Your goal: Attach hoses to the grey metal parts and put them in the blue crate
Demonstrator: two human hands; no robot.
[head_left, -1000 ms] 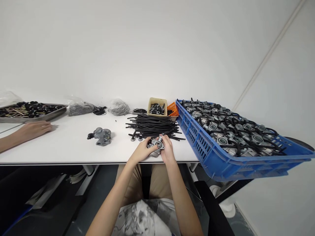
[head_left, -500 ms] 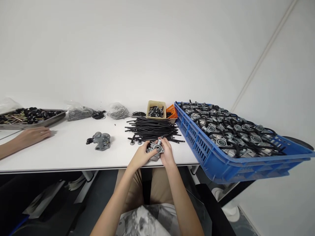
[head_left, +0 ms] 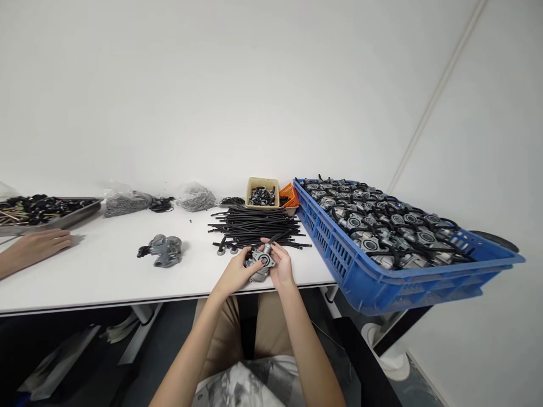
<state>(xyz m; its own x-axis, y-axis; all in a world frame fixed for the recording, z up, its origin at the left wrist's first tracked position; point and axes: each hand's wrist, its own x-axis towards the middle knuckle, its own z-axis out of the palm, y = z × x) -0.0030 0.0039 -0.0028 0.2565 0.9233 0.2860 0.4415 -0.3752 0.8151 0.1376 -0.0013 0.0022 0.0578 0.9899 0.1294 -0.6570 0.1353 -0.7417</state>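
Both closed on one metal part (head_left: 259,262): left hand (head_left: 235,275), right hand (head_left: 280,267), just before hose pile (head_left: 254,225). Looks mid-assembly; fitting a hose needs it steady.

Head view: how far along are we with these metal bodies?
Done, seemingly: the blue crate is packed with metal bodies wearing black hoses. In hand: left hand and right hand grip a grey body at the table edge. Left, probably: one loose body and the pile of black hoses.
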